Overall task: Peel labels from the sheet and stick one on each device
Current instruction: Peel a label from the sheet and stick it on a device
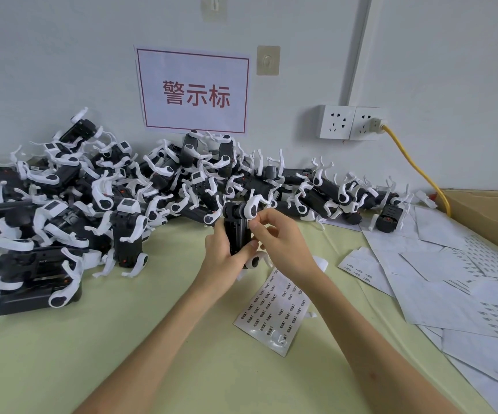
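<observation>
My left hand [222, 255] grips a black device with white legs [237, 231], held upright above the table. My right hand [274, 237] has its fingertips pinched at the device's upper right side, where a small white label seems to sit; the label itself is mostly hidden by my fingers. The label sheet [274, 309], printed with rows of small dark labels, lies flat on the pale green table [152, 339] just below my hands.
A big heap of the same black-and-white devices [71, 210] fills the left and back of the table. Several used white backing sheets [457, 282] spread over the right side. A cardboard box [492, 213] stands far right, a yellow cable [415, 165] runs from the wall socket.
</observation>
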A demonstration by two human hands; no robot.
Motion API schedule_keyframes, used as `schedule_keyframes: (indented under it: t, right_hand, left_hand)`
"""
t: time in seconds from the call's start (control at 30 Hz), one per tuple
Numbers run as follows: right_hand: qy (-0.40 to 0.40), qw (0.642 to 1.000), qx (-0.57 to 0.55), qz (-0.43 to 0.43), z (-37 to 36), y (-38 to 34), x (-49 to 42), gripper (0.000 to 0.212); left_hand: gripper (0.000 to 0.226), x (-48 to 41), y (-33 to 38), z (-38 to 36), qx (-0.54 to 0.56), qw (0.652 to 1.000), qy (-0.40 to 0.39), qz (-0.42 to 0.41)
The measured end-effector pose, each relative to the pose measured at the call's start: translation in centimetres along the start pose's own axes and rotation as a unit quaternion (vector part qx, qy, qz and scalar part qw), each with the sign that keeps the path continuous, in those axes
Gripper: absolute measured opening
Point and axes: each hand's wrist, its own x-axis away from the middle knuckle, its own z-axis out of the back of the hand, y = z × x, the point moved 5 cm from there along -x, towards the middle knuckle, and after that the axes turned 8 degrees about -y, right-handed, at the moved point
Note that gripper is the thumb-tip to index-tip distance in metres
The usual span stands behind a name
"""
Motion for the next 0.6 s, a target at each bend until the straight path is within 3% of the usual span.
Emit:
schedule_keyframes:
  t: [0.6]
  right_hand:
    - [-0.001, 1.0, -0.014, 0.008, -0.15, 0.42, -0.17, 0.016]
  left_hand:
    - [0.026, 0.25, 0.94, -0.1, -0.002, 0.999, 0.032, -0.016]
